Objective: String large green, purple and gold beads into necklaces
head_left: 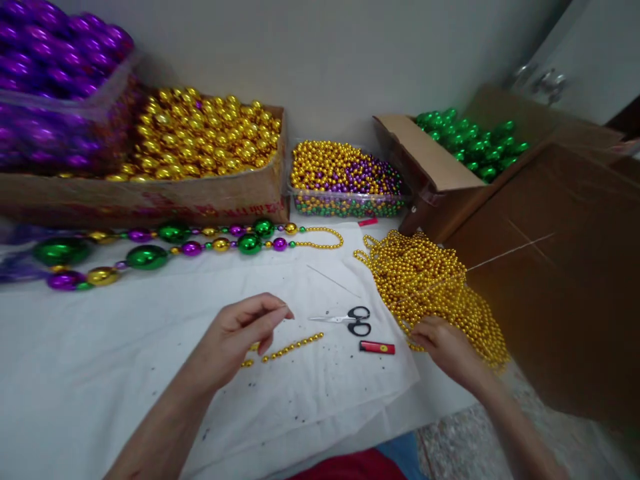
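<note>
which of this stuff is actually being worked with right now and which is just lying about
In use: left hand, fingers pinched, over the short gold strand; right hand on the gold bead pile.
Lying about: scissors, red lighter, big-bead necklace, box of gold balls, purple balls, box of green balls, tub of mixed beads.

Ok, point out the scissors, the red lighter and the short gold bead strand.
scissors (349, 319): head view, at the pivot.
red lighter (377, 347): head view, middle of its body.
short gold bead strand (293, 347): head view, midway along it.
</note>
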Available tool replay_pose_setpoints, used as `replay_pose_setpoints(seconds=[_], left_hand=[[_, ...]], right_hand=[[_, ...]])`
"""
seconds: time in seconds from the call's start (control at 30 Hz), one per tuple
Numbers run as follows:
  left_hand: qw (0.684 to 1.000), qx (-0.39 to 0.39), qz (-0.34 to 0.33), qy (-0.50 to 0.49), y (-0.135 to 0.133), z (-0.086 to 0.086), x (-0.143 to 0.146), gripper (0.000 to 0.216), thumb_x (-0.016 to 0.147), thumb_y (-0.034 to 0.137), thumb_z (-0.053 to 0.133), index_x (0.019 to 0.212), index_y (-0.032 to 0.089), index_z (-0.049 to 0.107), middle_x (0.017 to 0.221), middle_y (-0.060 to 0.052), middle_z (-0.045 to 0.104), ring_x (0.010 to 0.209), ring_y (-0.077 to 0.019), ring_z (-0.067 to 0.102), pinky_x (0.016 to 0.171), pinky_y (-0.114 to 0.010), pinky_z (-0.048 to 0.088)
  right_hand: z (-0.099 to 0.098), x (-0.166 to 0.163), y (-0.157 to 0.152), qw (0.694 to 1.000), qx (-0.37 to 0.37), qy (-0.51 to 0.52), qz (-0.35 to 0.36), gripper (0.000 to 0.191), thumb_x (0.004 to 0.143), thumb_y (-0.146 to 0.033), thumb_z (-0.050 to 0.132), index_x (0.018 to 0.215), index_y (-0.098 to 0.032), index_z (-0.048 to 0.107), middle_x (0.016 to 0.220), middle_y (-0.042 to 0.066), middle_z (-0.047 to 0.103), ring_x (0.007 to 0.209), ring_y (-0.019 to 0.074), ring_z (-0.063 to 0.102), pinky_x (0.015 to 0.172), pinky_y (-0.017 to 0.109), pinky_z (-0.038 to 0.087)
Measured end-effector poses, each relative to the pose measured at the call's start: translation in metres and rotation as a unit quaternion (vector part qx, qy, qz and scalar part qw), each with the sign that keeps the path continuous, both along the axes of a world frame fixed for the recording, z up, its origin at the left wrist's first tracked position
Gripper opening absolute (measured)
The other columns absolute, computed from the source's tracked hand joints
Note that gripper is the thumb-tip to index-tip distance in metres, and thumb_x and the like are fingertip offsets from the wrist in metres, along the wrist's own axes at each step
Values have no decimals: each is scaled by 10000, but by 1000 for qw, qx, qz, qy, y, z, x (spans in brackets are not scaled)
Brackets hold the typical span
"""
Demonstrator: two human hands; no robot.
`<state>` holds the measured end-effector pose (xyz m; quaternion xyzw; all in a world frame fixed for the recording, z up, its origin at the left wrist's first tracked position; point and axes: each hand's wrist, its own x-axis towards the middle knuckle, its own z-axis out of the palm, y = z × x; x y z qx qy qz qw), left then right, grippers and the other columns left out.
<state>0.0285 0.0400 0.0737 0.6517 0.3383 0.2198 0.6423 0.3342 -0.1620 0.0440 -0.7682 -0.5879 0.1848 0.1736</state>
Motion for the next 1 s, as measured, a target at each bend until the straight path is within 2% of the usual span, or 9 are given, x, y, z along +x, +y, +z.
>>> replay_pose_setpoints(seconds=[0.03,0.1,0.27,0.37,0.47,0.53,0.67,0.9,1.0], left_hand=[[1000,5,-13,13,-5,1,5,201,802,364,593,779,169,637,556,35,506,470,-70,423,447,-195,318],[998,7,-52,38,-16,3,14,246,819,385,567,797,154,648,597,24,519,488,-68,413,449,-191,313],[986,2,-156,50,-39,9,35,247,843,343,538,841,137,676,659,11,563,558,-71,435,520,-185,348],[982,14,-188,28,-44,10,39,223,855,296,522,859,138,679,742,-10,621,678,-98,515,644,-208,406],[980,12,-198,8,-46,11,36,216,861,286,519,862,138,676,810,-21,644,759,-114,545,716,-226,423],[981,-10,-195,8,-46,9,32,225,862,303,522,859,135,670,770,-10,620,681,-92,517,642,-207,416],[978,-87,-189,3,-46,3,27,270,855,365,530,907,133,657,748,-1,568,556,-60,435,482,-178,368],[953,-219,-189,-94,-51,-7,27,211,804,339,575,758,134,572,575,58,343,509,-67,342,502,-239,490],[950,-228,-201,-75,-55,-10,24,239,830,367,535,804,132,573,573,56,337,516,-76,339,502,-248,483]], right_hand=[[-4,-4,3,1000,6,-21,-8,250,887,-227,487,698,-186,646,765,53,611,783,195,560,694,311,447],[2,-17,9,997,43,-61,-22,237,900,-237,468,772,-195,663,834,74,612,833,217,544,728,345,436],[58,-70,31,965,237,-112,-26,181,913,-241,491,1024,-211,632,1059,82,594,1004,245,501,846,402,401],[75,-97,44,970,237,14,57,211,929,-172,452,1060,-220,611,1043,77,585,991,215,520,825,363,426],[69,-109,51,965,151,172,130,219,928,-141,450,1065,-229,597,981,55,586,924,176,555,764,298,459],[60,-112,52,961,132,207,123,190,919,-146,476,1056,-223,582,963,49,582,890,167,564,730,279,463],[50,-118,47,963,197,150,110,154,928,-133,448,996,-209,565,944,57,560,864,163,556,705,275,444],[33,-133,43,964,228,4,137,194,922,-132,467,1078,-178,571,983,90,572,895,193,541,733,299,429],[25,-138,42,957,263,-15,125,155,916,-110,464,955,-160,606,898,86,580,824,188,528,688,297,402]])
